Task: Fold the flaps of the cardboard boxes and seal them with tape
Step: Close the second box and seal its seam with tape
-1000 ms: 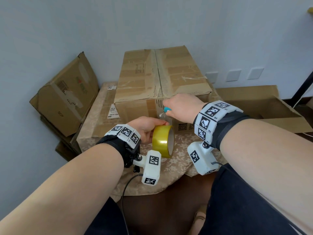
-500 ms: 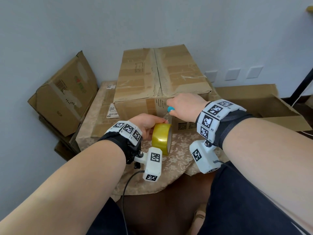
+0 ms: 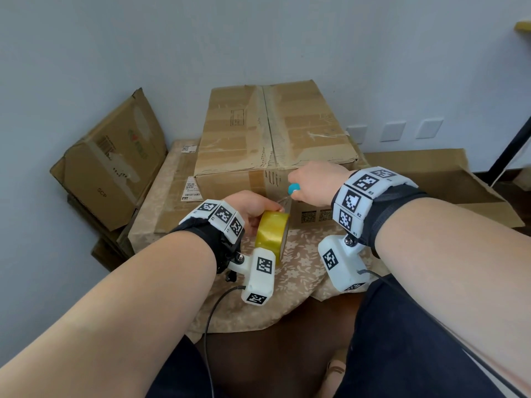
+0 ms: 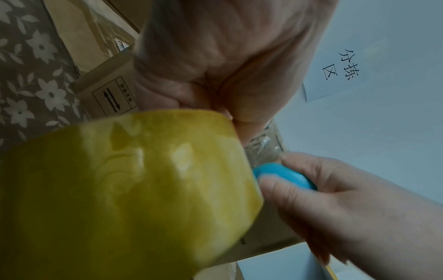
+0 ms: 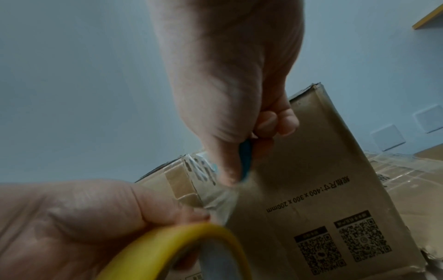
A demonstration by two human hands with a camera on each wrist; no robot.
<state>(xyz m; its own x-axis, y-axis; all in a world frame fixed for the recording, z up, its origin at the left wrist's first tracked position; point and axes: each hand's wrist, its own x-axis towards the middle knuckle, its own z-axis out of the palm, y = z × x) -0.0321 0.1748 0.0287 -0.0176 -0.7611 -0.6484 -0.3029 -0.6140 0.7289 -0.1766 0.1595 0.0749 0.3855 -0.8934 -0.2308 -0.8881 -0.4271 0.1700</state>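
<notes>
Left hand (image 3: 253, 209) grips yellow tape roll (image 3: 271, 234); right hand (image 3: 314, 182) grips blue cutter (image 3: 293, 188) just above, tape strip running up near box (image 3: 275, 145) face.

leaning box (image 3: 115, 165) crowds left, open carton (image 3: 448, 185) right

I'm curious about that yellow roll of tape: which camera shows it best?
The head view: the whole tape roll shows, gripped by the left hand. The left wrist view has only its blurred side, the right wrist view just its rim.
</notes>
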